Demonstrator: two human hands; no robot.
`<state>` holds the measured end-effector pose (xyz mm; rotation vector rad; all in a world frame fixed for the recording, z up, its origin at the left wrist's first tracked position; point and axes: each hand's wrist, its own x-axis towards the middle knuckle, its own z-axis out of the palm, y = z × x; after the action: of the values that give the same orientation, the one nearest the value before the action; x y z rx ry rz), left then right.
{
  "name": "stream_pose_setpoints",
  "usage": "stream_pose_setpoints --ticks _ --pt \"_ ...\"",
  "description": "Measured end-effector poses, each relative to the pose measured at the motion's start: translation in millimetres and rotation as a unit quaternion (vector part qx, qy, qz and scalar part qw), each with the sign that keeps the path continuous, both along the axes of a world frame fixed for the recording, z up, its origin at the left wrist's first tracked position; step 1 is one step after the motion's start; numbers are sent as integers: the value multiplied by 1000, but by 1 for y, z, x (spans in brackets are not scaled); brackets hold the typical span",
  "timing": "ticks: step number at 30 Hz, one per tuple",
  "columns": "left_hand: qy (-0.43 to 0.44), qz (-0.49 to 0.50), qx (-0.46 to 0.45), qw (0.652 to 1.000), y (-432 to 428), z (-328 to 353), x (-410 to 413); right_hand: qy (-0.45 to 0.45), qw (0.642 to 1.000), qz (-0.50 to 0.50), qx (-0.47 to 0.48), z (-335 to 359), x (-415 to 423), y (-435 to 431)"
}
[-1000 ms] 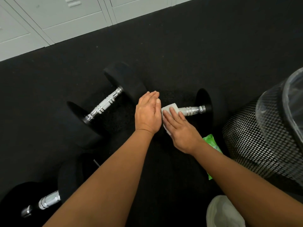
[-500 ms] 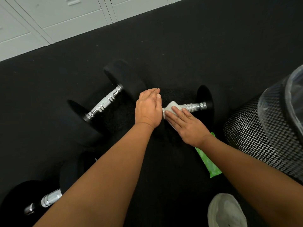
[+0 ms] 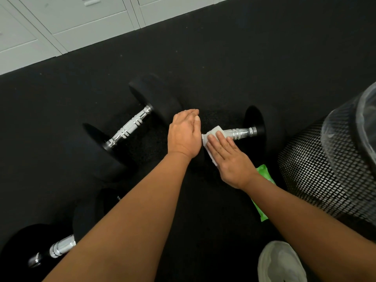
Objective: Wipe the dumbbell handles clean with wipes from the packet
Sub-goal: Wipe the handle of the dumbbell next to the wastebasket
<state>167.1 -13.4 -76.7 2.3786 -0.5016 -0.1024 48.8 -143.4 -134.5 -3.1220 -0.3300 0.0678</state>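
Observation:
A dumbbell with a chrome handle (image 3: 242,132) and black end weights lies on the black floor at centre right. My right hand (image 3: 230,161) presses a white wipe (image 3: 213,133) flat onto the left part of that handle, fingers straight. My left hand (image 3: 184,135) rests flat on the dumbbell's near black weight, which it mostly hides. A second dumbbell (image 3: 130,127) lies to the left, a third (image 3: 59,248) at the bottom left. The green wipes packet (image 3: 264,180) lies on the floor, partly hidden under my right forearm.
A black mesh bin (image 3: 329,165) with a clear liner stands at the right, close to the dumbbell's far weight. Grey lockers (image 3: 71,21) line the back wall. A white shoe (image 3: 280,263) shows at the bottom right.
My right hand and the wipe have shifted slightly along the handle, staying at its left end. The left hand keeps its place on the weight. The view has shifted a little.

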Motion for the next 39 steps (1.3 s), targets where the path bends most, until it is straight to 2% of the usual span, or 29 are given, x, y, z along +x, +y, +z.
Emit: stream_pose_setpoints --ticks 4,9,11,14,17,20,23,25,28,30,34,39 --pt "2 0 -1 1000 0 -1 0 17 1000 8 13 8 17 4" --pt "0 1 -6 1000 0 -2 1 -1 988 -119 94 19 18 11" --pt "-3 1 -7 1000 0 -3 1 -8 987 -120 106 21 18 21" --pt "-3 0 -5 1000 0 -4 1 46 988 -77 125 32 33 20" --pt "0 3 -9 1000 0 -4 2 98 982 -95 130 45 58 4" --pt "0 5 -16 1000 1 -4 1 80 982 -119 121 54 62 -3" --pt "4 8 -15 1000 1 -5 1 82 981 -83 152 58 59 3" --pt "3 5 -16 1000 1 -6 2 143 970 -97 170 64 71 5" --pt "7 2 -18 1000 0 -6 2 231 954 -131 137 71 93 -2" --pt "8 4 -20 1000 0 -6 2 239 951 -148 125 73 94 -6" --pt "6 4 -15 1000 0 -7 2 197 962 -131 136 69 76 -6" --pt "15 2 -15 1000 0 -7 3 276 934 -136 183 69 90 -9"
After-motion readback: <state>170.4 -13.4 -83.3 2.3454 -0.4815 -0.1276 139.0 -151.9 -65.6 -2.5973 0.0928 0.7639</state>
